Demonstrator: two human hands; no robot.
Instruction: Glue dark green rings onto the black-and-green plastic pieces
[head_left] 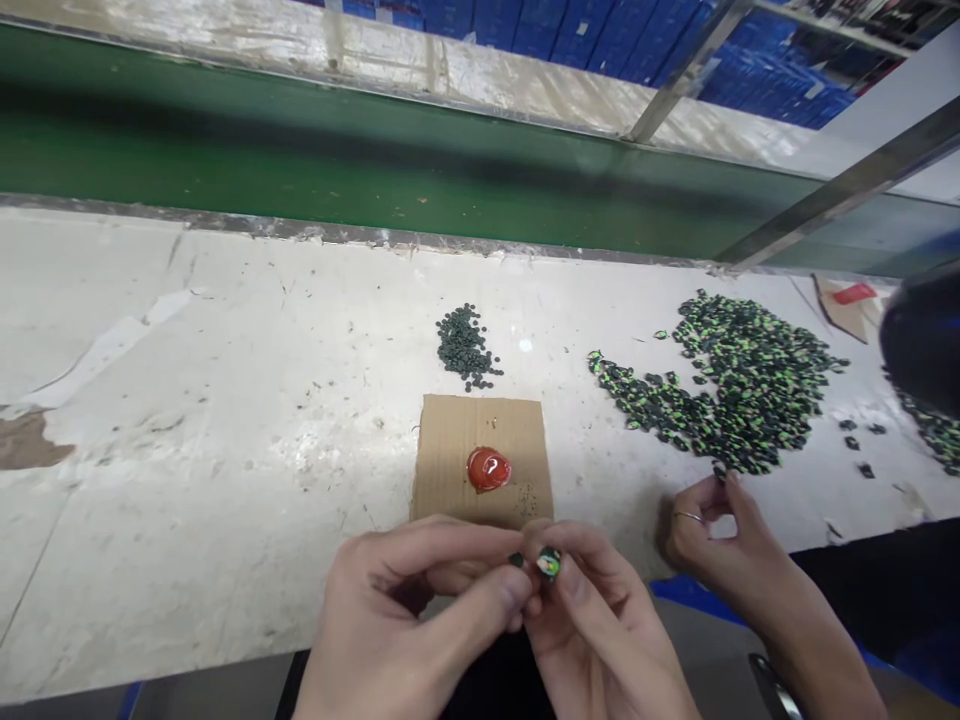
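Note:
My left hand (409, 600) and my right hand (600, 620) meet at the near edge of the table, fingers pinched together. Between their fingertips sits a small dark round part with a green and yellow face (548, 564). A second tiny dark piece (515, 560) shows at my left fingertips. Just beyond my hands lies a cardboard square (457, 440) with a blob of red paste (489, 469) on it.
A small heap of dark round parts (465, 347) lies behind the cardboard. A large spread of green and black parts (731, 385) covers the right. Another person's hand with a ring (712, 530) picks at its near edge. A green conveyor belt (300, 160) runs along the back.

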